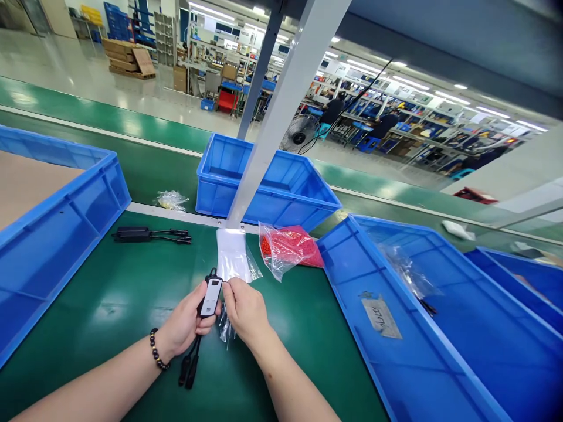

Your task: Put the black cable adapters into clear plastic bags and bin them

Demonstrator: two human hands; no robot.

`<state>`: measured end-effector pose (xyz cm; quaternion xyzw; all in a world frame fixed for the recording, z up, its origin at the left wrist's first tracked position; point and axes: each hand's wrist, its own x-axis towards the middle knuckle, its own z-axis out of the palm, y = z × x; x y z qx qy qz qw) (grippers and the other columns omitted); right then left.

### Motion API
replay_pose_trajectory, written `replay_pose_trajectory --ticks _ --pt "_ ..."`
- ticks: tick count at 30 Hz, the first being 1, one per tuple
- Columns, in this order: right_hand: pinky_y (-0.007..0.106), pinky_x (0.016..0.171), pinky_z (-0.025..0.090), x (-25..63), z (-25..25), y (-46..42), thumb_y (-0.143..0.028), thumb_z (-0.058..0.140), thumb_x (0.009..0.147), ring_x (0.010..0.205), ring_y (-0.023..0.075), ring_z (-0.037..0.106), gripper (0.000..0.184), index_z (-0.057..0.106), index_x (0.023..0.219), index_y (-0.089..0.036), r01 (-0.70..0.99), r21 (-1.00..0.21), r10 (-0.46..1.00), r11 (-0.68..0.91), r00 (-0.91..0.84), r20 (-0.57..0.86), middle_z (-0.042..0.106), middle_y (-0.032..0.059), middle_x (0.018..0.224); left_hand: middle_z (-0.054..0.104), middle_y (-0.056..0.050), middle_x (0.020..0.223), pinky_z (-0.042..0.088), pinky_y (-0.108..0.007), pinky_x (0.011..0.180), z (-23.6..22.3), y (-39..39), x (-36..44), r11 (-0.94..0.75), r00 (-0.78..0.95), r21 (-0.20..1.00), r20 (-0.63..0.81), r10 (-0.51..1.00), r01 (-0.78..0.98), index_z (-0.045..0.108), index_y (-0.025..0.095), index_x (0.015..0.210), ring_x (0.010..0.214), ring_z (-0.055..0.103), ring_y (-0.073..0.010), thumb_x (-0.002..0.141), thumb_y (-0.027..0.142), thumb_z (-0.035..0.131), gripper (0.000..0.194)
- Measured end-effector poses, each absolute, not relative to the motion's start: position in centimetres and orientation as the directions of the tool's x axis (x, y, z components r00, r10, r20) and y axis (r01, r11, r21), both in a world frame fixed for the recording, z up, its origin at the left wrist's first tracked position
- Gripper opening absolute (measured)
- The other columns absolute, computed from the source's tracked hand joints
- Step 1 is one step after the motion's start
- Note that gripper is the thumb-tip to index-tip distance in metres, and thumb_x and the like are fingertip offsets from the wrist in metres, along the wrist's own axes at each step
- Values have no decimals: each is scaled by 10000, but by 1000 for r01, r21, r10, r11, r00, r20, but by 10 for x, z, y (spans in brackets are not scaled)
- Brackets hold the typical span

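My left hand (187, 316) is closed around a small black device (212, 298) with a pale label face and a loop at its top. Two black cables with plugs (190, 363) hang down from it. Close against the device's upper right edge, my right hand (244, 308) has its thumb and fingers pinched; what they hold, if anything, is too small to make out. Below the hands lie small clear-wrapped pieces (226, 325). Just beyond them is a stack of clear plastic bags (231, 252) on the green work surface (118, 316).
Several similar black devices (141, 235) lie at the left. A red bag (294, 246) sits behind my right hand. Blue crates stand left (57, 234), behind (272, 202) and right (373, 305). A slanted white post (277, 117) rises at the back, with a small plastic packet (172, 200) left of it.
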<state>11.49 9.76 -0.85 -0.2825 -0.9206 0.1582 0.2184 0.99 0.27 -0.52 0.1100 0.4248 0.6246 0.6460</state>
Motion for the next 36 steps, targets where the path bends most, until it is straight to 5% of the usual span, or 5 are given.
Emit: replay_pose_trajectory --ticks 9,21,27,31,36 --pt "222 549 295 114 -8 98 -294 275 911 564 110 471 324 480 687 -181 455 -478 621 752 -733 279 513 10 612 493 -17 701 159 -172 382 -7 2 11 195 -149 691 -405 902 -696 479 161 870 408 291 -25 824 500 409 349" --pt "194 523 318 112 -4 99 -337 324 891 500 85 437 352 408 583 -189 351 -780 659 518 -745 103 492 -35 499 497 -16 697 159 -169 381 -8 2 11 199 -134 686 -400 906 -700 465 167 855 406 300 -27 823 493 418 331" --pt "192 530 329 126 13 99 -311 326 883 514 77 448 375 447 556 -174 196 -830 504 521 -856 113 511 -23 545 490 -9 659 165 -166 371 -10 3 8 202 -133 640 -434 891 -741 478 152 819 394 300 -25 803 514 441 364" --pt "198 477 279 141 21 106 -324 312 888 471 75 385 403 414 528 -175 251 -737 420 628 -906 49 430 -32 501 500 -13 682 166 -171 358 -9 6 1 167 -191 628 -461 867 -760 475 150 799 385 296 -28 796 526 436 378" --pt "246 462 228 139 -1 116 -381 482 806 475 124 459 304 500 571 -189 602 -297 608 742 -790 -81 515 9 517 536 -27 792 312 -198 427 -4 6 -3 94 -295 690 -424 856 -718 484 175 905 486 421 -67 769 280 529 178"
